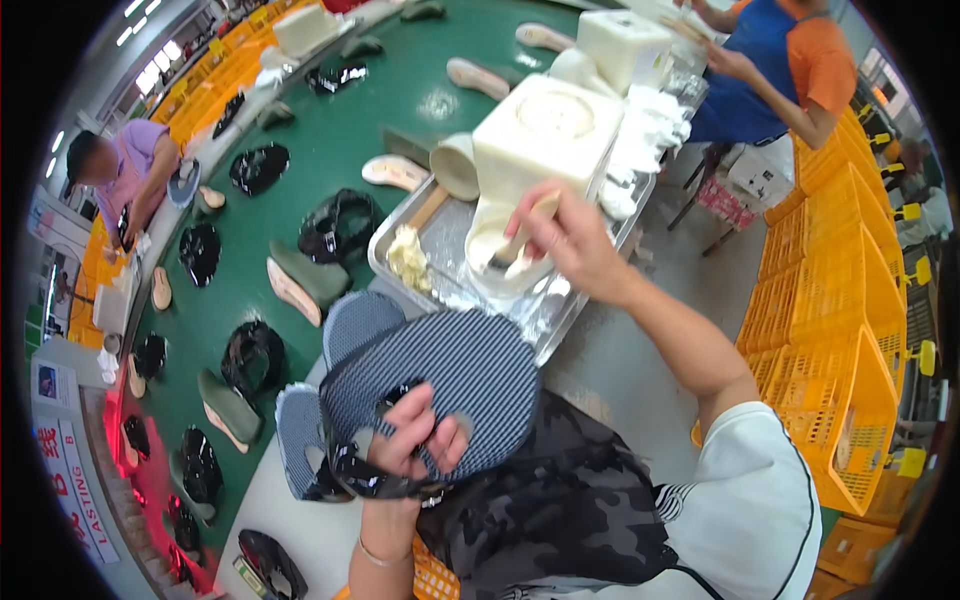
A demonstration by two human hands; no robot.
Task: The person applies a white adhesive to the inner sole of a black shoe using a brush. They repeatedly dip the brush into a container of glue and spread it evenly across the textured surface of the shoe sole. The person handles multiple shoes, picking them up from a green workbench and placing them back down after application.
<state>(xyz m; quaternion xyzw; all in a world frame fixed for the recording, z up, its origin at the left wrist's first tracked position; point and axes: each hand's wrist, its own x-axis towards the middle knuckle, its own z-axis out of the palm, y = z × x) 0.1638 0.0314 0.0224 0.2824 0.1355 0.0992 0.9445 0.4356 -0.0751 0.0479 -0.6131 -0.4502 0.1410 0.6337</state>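
My left hand (412,440) grips a dark blue knitted shoe upper (455,365) with black trim, held up over my lap. My right hand (572,240) reaches forward and holds a brush (520,240) with a wooden handle, its tip inside a white glue pot (500,262). The pot stands on a metal tray (545,315) at the edge of the green conveyor belt. A lump of pale glue residue (408,256) lies on the tray to the left of the pot.
A big white plastic container (545,135) stands behind the pot. The green belt (330,130) carries shoe lasts, soles and black uppers. One person works at the far left (125,180), another in a blue apron at top right (775,70). Yellow crates (835,330) stack at right.
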